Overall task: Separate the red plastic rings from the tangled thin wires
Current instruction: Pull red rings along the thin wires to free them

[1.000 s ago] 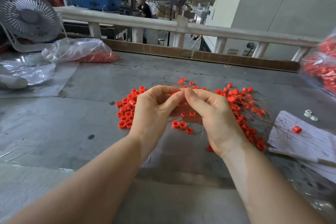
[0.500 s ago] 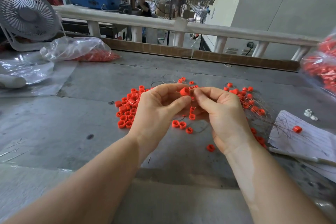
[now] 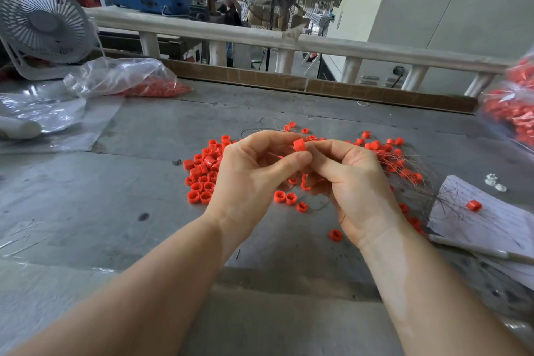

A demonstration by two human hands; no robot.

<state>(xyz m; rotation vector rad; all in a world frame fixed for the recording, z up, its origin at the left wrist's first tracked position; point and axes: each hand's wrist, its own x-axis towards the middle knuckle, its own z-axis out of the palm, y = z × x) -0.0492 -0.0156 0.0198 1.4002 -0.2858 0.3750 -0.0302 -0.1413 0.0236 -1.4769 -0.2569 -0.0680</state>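
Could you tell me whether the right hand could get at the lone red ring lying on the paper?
Probably yes: the ring lies uncovered just beside the right hand, though fine wires cross the paper.

**Counts on the bench**

Two hands: left hand (image 3: 248,179), right hand (image 3: 355,191). One red ring (image 3: 299,144) is pinched between them. Loose rings (image 3: 202,179) are too many to count. Two bags (image 3: 121,76), two fans (image 3: 40,23), upper left.

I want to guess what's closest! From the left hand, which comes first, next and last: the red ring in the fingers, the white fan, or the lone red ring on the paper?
1. Red ring in the fingers: at the left hand's fingertips.
2. Lone red ring on the paper: off to the right.
3. White fan: far back left.
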